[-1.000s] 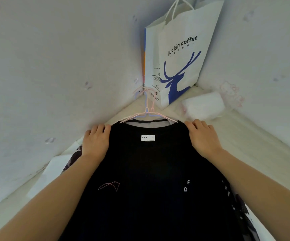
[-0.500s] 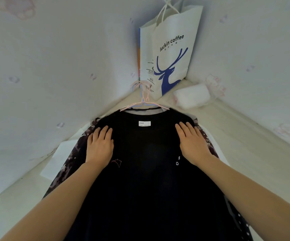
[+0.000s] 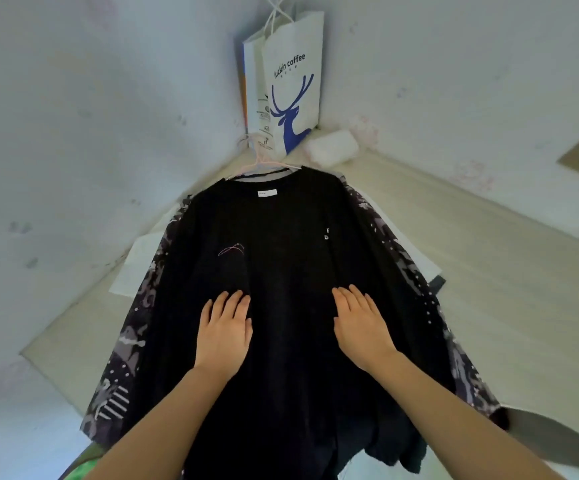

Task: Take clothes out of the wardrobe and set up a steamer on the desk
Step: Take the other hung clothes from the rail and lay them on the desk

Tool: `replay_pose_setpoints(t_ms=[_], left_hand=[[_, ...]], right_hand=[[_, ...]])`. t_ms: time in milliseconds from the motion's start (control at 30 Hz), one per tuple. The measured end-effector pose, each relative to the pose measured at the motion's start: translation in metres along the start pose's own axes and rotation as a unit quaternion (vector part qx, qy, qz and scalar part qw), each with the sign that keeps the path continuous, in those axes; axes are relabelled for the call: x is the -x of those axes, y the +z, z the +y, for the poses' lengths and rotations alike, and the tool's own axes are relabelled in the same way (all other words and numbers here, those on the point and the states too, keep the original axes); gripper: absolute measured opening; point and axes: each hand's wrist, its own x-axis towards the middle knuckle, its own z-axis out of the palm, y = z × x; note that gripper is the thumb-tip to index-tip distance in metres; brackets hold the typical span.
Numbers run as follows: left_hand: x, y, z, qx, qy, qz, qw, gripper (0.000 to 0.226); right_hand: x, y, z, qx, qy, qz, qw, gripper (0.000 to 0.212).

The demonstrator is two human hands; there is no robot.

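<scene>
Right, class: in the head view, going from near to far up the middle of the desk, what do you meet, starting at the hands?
Left hand and right hand flat on the black T-shirt → white neck label → pink hanger → Luckin Coffee paper bag in the corner.

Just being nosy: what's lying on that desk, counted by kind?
Shirts: 2, black shirt over patterned shirt
Hangers: 1, pink hanger
Bags: 1, paper bag
White packets: 1
Paper sheets: 1
Total: 6

Black shirt (image 3: 281, 306) hem and paper bag (image 3: 290, 88) handles cut off.
</scene>
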Motion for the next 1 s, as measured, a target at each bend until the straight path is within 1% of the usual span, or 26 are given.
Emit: replay_pose_setpoints(t_ms=[133,300,433,600,667,767,867,1000], left_hand=[[0.054,-0.003,0.014,0.012,0.023,-0.014,1.000,0.046],[0.102,-0.018,0.030,0.037,0.038,-0.030,0.998,0.046],[0.123,-0.036,0.048,0.085,0.057,0.003,0.995,0.036],[0.156,-0.064,0.103,0.156,0.127,0.042,0.979,0.030],[0.173,-0.071,0.130,0.183,0.156,0.042,0.970,0.029],[0.206,-0.077,0.171,0.205,0.202,0.019,0.958,0.029],[0.250,-0.078,0.207,0.207,0.268,-0.008,0.941,0.030],[0.315,-0.071,0.249,0.199,0.361,-0.041,0.910,0.028]], right_hand=[[0.070,0.014,-0.013,-0.012,0.038,0.012,0.999,0.054],[0.135,0.011,-0.024,-0.028,0.071,0.021,0.997,0.053],[0.174,0.008,-0.030,-0.043,0.103,0.037,0.993,0.052],[0.235,0.007,-0.033,-0.069,0.152,0.060,0.984,0.049],[0.268,0.005,-0.032,-0.089,0.178,0.077,0.977,0.048],[0.328,0.008,-0.028,-0.116,0.225,0.116,0.961,0.043],[0.396,0.015,-0.023,-0.132,0.280,0.151,0.939,0.039],[0.493,0.031,-0.022,-0.156,0.354,0.184,0.904,0.041]])
